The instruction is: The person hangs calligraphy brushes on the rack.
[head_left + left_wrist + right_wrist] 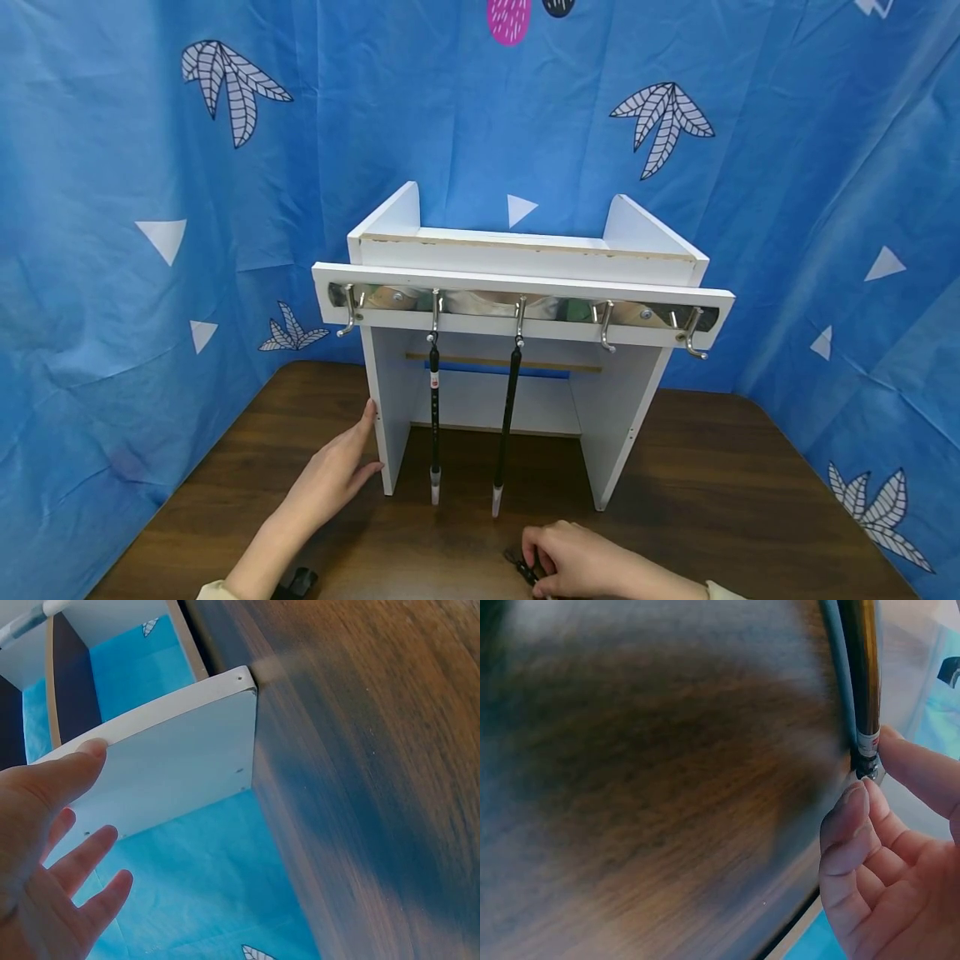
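A white wooden rack [525,287] with a row of metal hooks stands on the table. Two capped black calligraphy brushes, a left one [435,417] and a right one [507,417], hang by loops from two of its middle hooks. My left hand [333,475] is at the rack's left side panel [172,750]; its thumb touches the panel's edge and the other fingers are extended. Low near the table's front, my right hand [581,558] pinches another dark calligraphy brush [864,675] near its labelled end. A dark cord loop [512,554] shows beside the fingers.
Bare hooks include the far left hook [349,310], the right hook [607,327] and the far right hook [693,333]. A small black object [302,581] lies near the left forearm. A blue patterned curtain [480,125] hangs behind the brown table [712,475].
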Tool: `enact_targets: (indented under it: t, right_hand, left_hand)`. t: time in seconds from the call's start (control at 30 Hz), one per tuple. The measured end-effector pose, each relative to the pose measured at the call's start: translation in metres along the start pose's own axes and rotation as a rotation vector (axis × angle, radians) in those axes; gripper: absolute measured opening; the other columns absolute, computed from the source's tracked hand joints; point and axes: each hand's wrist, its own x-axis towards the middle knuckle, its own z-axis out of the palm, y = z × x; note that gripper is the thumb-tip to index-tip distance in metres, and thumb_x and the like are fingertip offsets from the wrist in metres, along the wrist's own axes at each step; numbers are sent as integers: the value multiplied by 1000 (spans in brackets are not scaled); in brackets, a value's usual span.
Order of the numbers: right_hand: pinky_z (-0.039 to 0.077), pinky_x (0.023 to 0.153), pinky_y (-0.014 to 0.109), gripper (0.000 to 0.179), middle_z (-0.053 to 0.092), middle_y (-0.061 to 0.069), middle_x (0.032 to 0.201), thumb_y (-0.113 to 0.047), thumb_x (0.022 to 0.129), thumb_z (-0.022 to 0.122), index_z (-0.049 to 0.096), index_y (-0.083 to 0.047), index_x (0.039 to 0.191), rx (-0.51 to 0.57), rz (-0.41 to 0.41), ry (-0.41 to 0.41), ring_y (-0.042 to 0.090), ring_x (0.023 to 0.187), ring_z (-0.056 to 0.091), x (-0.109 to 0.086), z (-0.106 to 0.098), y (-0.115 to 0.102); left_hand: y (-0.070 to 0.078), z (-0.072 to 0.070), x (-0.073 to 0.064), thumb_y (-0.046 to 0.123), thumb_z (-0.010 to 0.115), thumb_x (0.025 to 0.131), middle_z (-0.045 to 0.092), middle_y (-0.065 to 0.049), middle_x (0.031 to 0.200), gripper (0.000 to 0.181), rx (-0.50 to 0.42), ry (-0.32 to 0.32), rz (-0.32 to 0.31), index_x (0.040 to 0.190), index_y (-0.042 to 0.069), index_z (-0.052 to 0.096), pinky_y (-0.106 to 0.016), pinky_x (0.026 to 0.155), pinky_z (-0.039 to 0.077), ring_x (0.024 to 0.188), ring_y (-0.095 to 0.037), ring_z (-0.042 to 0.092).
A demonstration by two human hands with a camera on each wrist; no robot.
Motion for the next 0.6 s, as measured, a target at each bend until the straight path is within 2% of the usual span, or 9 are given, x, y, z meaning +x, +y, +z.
enact_targets:
  t: [0.6]
  right_hand:
    - [41, 49, 16, 23, 46, -18, 60, -13, 78, 76, 57, -17, 91, 9, 73, -18, -3, 51, 44, 2, 1, -3]
  left_hand:
    - [0, 1, 0, 1, 83, 66, 52, -25, 127, 118, 1, -1, -6, 150, 8, 0, -46, 84, 48, 106, -34, 58]
